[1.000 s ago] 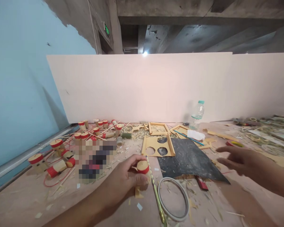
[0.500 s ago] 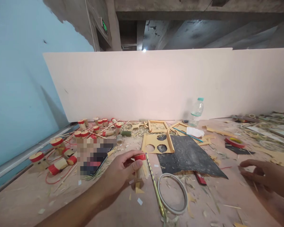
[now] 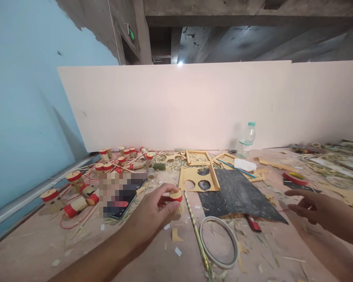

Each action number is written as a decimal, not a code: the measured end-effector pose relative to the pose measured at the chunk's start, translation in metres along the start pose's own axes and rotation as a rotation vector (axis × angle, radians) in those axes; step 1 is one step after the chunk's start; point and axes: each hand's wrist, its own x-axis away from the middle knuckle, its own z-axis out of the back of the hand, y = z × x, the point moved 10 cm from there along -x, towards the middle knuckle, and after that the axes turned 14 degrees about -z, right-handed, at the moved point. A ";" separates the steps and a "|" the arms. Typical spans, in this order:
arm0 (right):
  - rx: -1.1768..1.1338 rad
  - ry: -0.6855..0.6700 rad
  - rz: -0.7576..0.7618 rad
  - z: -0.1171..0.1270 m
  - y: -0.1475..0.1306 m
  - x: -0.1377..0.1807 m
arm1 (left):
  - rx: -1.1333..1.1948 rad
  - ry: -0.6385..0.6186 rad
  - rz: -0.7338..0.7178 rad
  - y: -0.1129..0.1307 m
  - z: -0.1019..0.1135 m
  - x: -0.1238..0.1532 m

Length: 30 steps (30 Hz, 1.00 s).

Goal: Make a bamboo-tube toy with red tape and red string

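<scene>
Dozens of small red-banded bamboo pieces (image 3: 76, 192) lie heaped with red cord at nine o'clock on the bench (image 3: 47, 250), beside a blurred dark flat device. Just right of them the left hand (image 3: 151, 213) holds one more small bamboo drum (image 3: 175, 196) off the surface at the centre, its fingers (image 3: 168, 205) closed around the red band from below and behind. A striped stick (image 3: 195, 231) and a wire ring (image 3: 219, 242) lie at five o'clock of it. A yellow board with round holes (image 3: 197, 179) and a black sheet (image 3: 238, 196) lie at one and two o'clock. At three o'clock the right hand (image 3: 320, 207) hovers empty, fingers spread, near a red tape roll (image 3: 295, 178).

The drum looks held ready for work, with nothing yet in the other hand. Any further handling calls for a tool or part in that hand and a steady pinch on the drum.

Half a second ago the right hand hung lower and farther right. The drum stood upright then and now shows its pale top.
</scene>
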 end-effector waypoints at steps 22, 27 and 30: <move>-0.842 -0.866 0.236 -0.070 -0.257 0.124 | -0.376 -0.077 -0.230 0.017 0.008 -0.008; -0.907 -0.956 0.207 -0.097 -0.259 0.137 | -0.434 -0.050 -0.301 0.026 0.007 -0.007; -0.920 -0.977 0.195 -0.102 -0.253 0.141 | -0.489 -0.037 -0.366 0.043 0.000 -0.002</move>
